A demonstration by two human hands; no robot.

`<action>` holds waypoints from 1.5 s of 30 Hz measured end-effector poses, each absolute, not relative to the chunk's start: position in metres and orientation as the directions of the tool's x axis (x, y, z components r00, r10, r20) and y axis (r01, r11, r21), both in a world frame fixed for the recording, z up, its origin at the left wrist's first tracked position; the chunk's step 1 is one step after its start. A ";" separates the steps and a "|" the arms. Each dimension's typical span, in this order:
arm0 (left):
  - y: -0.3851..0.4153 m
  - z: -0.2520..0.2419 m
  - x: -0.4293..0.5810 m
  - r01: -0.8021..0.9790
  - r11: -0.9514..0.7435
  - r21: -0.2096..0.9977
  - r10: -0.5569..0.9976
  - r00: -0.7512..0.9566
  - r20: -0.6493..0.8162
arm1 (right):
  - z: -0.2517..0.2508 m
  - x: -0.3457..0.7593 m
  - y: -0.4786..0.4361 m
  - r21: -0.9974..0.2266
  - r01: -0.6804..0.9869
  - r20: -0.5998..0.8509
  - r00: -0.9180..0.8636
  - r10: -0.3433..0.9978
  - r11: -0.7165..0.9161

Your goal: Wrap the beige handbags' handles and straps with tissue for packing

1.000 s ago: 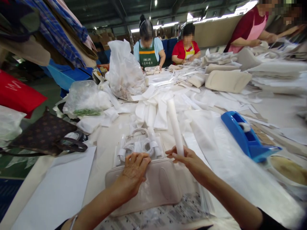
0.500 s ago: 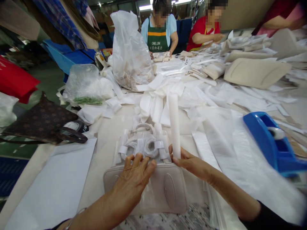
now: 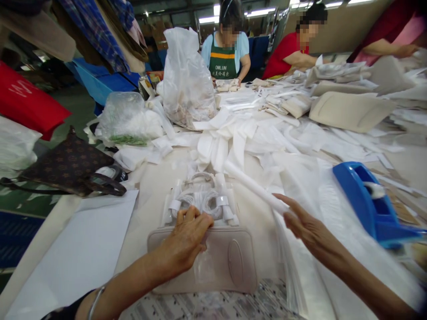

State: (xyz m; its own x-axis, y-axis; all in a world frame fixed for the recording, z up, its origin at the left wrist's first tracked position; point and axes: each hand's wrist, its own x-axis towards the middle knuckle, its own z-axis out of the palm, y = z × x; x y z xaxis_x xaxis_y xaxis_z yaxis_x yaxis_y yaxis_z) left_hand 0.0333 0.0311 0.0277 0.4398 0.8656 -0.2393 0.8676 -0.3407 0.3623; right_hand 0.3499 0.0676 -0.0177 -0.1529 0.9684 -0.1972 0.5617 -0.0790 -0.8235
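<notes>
A beige handbag (image 3: 213, 262) lies flat in front of me. My left hand (image 3: 190, 235) is closed at its top edge, fingers curled over the rim. Just beyond the bag are wrapped straps or handles (image 3: 213, 204) in white plastic, with white bands round them. To the right, my right hand (image 3: 303, 222) has the near end of a white rolled tube (image 3: 255, 184) between thumb and fingers. The tube slants away to the left, its far end over a heap of white sheets (image 3: 213, 146).
A blue tape dispenser (image 3: 370, 204) stands at right, beside clear plastic sleeves (image 3: 307, 186). White paper (image 3: 80, 249) and a brown patterned bag (image 3: 66, 164) lie at left. A tall plastic sack (image 3: 187, 80) stands farther back. Across the table, people (image 3: 227, 53) handle beige pieces.
My right hand has moved right, away from the handbag, tilting the white tube from upright to slanting. The left hand's fingers have curled in at the bag's top edge.
</notes>
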 end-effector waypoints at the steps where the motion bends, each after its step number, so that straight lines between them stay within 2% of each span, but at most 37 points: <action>1: 0.030 0.027 0.032 0.864 -0.349 0.362 0.869 0.443 -0.219 | -0.014 0.366 0.065 -0.780 0.622 -0.187 -0.126 0.974 -0.070; 4: 0.027 0.025 0.030 0.850 -0.393 0.351 0.866 0.470 -0.169 | -0.009 0.404 0.061 -0.667 0.743 -0.173 -0.095 0.980 -0.046; 7: 0.025 0.026 0.030 0.844 -0.420 0.334 0.864 0.485 -0.140 | -0.012 0.421 0.063 -0.607 0.795 -0.210 -0.130 0.969 -0.024; 11: 0.024 0.028 0.029 0.846 -0.431 0.314 0.864 0.487 -0.125 | -0.019 0.427 0.075 -0.641 0.767 -0.259 -0.233 0.937 0.013; 15: 0.023 0.026 0.028 0.834 -0.450 0.320 0.857 0.504 -0.109 | -0.021 0.436 0.091 -0.695 0.718 -0.262 -0.291 0.920 0.029; 20: 0.023 0.023 0.027 0.821 -0.468 0.326 0.847 0.522 -0.099 | -0.020 0.424 0.101 -0.703 0.705 -0.243 -0.364 0.899 0.095; 24: 0.022 0.022 0.028 0.820 -0.480 0.311 0.846 0.527 -0.083 | -0.021 0.377 0.107 -0.709 0.666 -0.166 -0.479 0.862 0.233; 28: 0.021 0.023 0.029 0.814 -0.497 0.299 0.842 0.536 -0.061 | -0.028 0.321 0.102 -0.660 0.601 -0.005 -0.604 0.797 0.451; 30: 0.021 0.024 0.029 0.815 -0.497 0.296 0.840 0.538 -0.069 | -0.032 0.303 0.097 -0.709 0.525 0.055 -0.624 0.779 0.471; 34: 0.021 0.026 0.029 0.826 -0.483 0.292 0.842 0.530 -0.105 | -0.038 0.287 0.094 -0.850 0.379 0.102 -0.561 0.821 0.365; 39: 0.022 0.025 0.031 0.814 -0.504 0.289 0.835 0.545 -0.079 | -0.045 0.274 0.097 -0.955 0.238 0.028 -0.519 0.855 0.176; 45: 0.022 0.022 0.031 0.822 -0.492 0.285 0.841 0.534 -0.090 | -0.046 0.262 0.087 -0.991 -0.070 -0.084 -0.376 0.923 -0.118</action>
State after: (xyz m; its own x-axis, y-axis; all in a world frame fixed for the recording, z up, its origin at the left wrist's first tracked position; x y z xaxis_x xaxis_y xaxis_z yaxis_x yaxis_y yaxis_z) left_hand 0.0314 0.0216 0.0217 0.5342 0.8406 -0.0897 0.8224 -0.4922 0.2853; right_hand 0.2617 0.0875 -0.0463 -0.3760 0.9228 -0.0839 -0.0695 -0.1184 -0.9905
